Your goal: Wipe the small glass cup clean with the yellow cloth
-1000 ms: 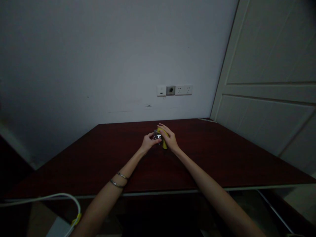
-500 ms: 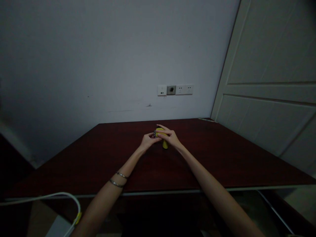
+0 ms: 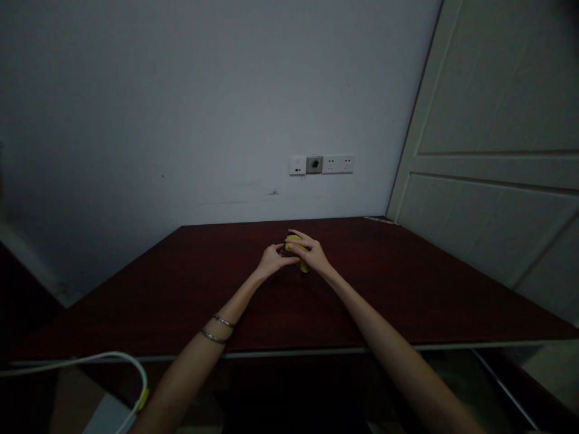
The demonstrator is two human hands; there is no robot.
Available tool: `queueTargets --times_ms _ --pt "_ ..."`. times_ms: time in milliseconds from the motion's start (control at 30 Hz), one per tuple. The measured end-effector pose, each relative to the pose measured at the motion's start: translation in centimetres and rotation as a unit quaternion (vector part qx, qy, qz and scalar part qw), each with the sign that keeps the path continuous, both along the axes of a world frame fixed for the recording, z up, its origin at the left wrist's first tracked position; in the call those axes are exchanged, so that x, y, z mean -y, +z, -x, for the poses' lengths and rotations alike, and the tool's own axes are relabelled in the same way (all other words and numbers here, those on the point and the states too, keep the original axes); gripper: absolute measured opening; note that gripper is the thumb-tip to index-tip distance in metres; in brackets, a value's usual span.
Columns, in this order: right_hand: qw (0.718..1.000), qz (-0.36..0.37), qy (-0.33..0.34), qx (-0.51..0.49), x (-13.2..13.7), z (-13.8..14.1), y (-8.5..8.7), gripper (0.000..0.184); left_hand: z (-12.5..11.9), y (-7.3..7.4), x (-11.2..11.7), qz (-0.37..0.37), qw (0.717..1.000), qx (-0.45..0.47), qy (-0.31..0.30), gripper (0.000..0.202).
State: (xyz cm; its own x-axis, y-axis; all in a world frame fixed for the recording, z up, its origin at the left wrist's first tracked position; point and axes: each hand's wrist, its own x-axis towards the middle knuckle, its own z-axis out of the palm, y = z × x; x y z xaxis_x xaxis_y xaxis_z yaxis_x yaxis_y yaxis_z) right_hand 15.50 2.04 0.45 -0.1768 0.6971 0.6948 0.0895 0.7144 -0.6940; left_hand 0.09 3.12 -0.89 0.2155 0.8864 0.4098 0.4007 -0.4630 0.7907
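Both my hands meet near the middle of a dark red table [image 3: 407,289]. My right hand [image 3: 312,253] is wrapped round a small yellow object [image 3: 296,240], whose lower end shows below the palm. My left hand [image 3: 271,262] is closed against the same object from the left, fingertips pinching at its near end. A small shiny silver part seen earlier is now hidden between the fingers. Two thin bracelets [image 3: 217,328] circle my left forearm.
A white wall with a strip of sockets [image 3: 322,164] stands behind the table. A pale panelled door [image 3: 488,150] rises at the right. A white cable [image 3: 113,361] loops below the table's front edge at the lower left.
My hands have closed together over the yellow object, and the shiny silver piece that showed between them has gone out of sight.
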Motion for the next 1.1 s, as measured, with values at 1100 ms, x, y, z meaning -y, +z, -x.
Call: queueTargets --times_ms 1100 --pt "0.995 0.037 0.091 0.036 0.2 -1.1 0.6 0.080 0.5 1.5 0.9 0.157 0.958 0.227 -0.076 0.045"
